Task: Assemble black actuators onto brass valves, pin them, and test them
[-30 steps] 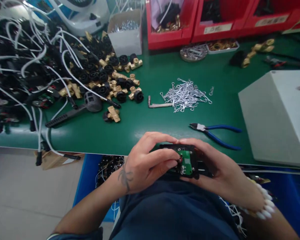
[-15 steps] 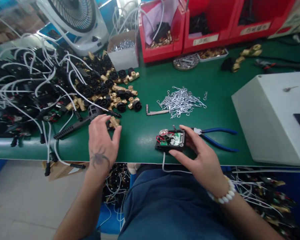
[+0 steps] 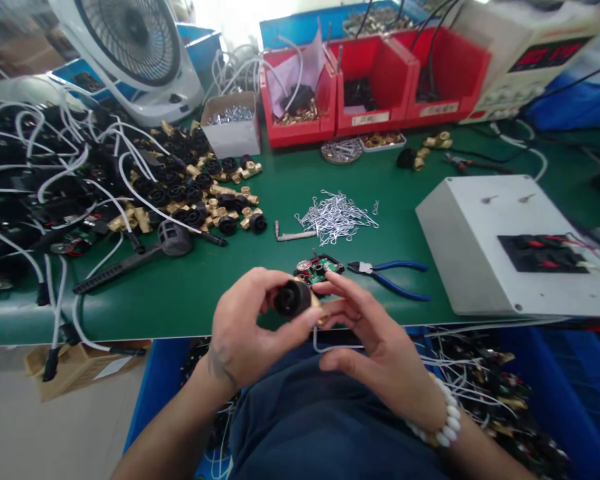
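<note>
My left hand (image 3: 260, 327) is closed round a brass fitting with a round black cap (image 3: 293, 299), held up above the front edge of the bench. The cap faces me, and some brass shows beside my thumb. Close by on the right, my right hand (image 3: 370, 340) is open with thumb and fingers apart. Its fingertips are near the fitting's brass end; whether they touch it I cannot tell. Just behind, a black housing with a green circuit board (image 3: 325, 267) and red wires lies on the bench, partly hidden by my hands. Blue-handled pliers (image 3: 393, 279) lie to its right.
Metal clips (image 3: 337, 217) are heaped mid-bench, near a small angled tool (image 3: 295, 236). Wired housings (image 3: 25, 173) and brass fittings (image 3: 215, 193) crowd the left. A grey box (image 3: 485, 247) stands right. Red bins (image 3: 370, 120) and a fan (image 3: 135, 53) line the back.
My left hand has picked up a brass fitting from the left and brought it in front of me. My right hand has let go of the housing and moved beside the fitting.
</note>
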Action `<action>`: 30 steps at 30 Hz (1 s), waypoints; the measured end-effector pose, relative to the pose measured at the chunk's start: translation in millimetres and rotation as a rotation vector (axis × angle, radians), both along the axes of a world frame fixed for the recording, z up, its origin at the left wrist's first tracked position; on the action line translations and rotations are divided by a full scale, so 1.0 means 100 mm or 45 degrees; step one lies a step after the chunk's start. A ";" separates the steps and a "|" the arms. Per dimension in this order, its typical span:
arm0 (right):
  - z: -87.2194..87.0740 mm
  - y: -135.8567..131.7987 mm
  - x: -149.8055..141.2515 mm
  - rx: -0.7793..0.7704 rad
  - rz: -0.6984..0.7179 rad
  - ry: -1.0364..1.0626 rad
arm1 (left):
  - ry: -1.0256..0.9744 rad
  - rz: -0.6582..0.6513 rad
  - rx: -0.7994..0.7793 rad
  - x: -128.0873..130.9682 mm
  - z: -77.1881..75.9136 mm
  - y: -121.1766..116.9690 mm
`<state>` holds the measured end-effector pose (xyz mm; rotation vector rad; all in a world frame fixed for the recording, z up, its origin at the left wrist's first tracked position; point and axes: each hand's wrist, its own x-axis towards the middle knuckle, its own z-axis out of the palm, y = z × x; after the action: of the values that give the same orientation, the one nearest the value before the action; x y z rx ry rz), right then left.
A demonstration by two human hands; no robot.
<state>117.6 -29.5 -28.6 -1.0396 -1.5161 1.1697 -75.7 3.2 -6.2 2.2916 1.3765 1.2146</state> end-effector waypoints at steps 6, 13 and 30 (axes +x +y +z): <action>-0.05 0.00 0.07 -0.269 -0.047 0.315 | -0.312 -0.221 -0.065 0.31 0.02 -0.03; -0.05 -0.05 0.19 -0.309 0.048 0.592 | 0.499 0.149 -0.172 0.27 -0.16 0.16; 0.07 -0.11 0.20 -0.554 0.000 0.710 | -0.076 0.042 -0.446 0.26 -0.45 0.19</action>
<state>137.5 -40.6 -21.2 -0.8791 -0.8433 1.6674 -50.0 21.8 -51.3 1.9844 1.4766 0.9524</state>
